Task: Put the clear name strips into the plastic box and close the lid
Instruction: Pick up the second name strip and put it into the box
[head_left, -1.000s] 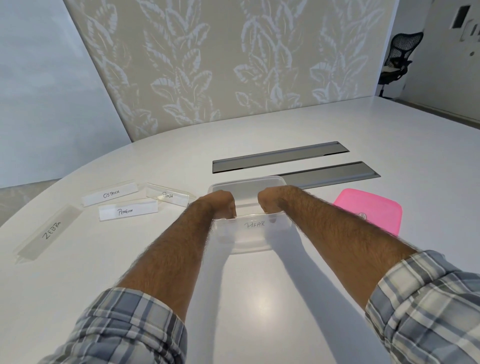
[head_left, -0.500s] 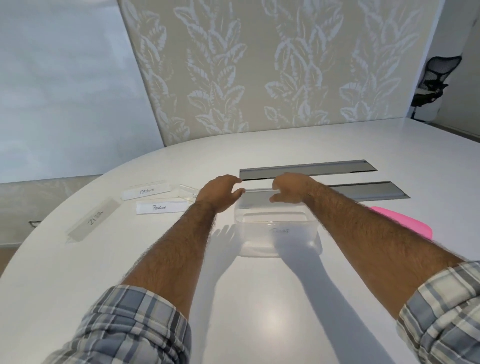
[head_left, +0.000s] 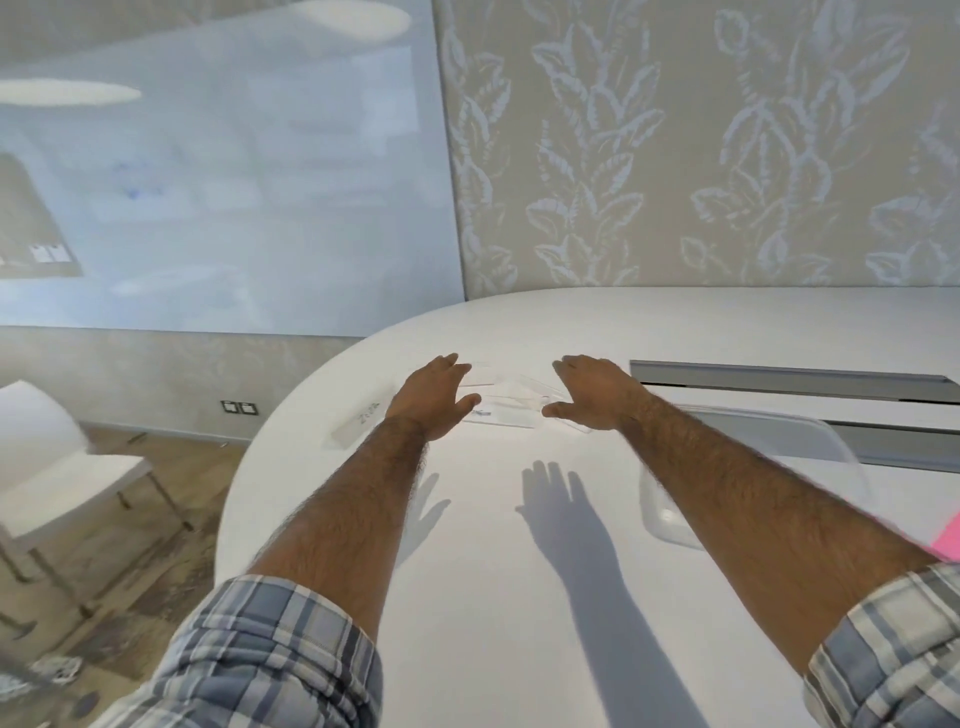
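Note:
Both my hands hover with fingers spread above a group of clear name strips on the white table (head_left: 493, 597). My left hand (head_left: 434, 397) is over the strips' left end, and my right hand (head_left: 592, 392) is over their right end. Between the hands lie a flat strip with a white label (head_left: 501, 415) and a clear folded strip (head_left: 514, 387). Another strip with handwriting (head_left: 358, 423) lies left of my left wrist. The clear plastic box (head_left: 836, 452) stands open to the right, partly behind my right forearm. Neither hand holds anything.
The pink lid (head_left: 948, 535) shows as a sliver at the right edge. Two grey cable slots (head_left: 789, 379) run across the table behind the box. A white chair (head_left: 62, 457) stands on the floor to the left, past the table's rounded edge.
Both hands have left the box and moved left over the name strips. The view has swung left, so the box and pink lid now sit at the right.

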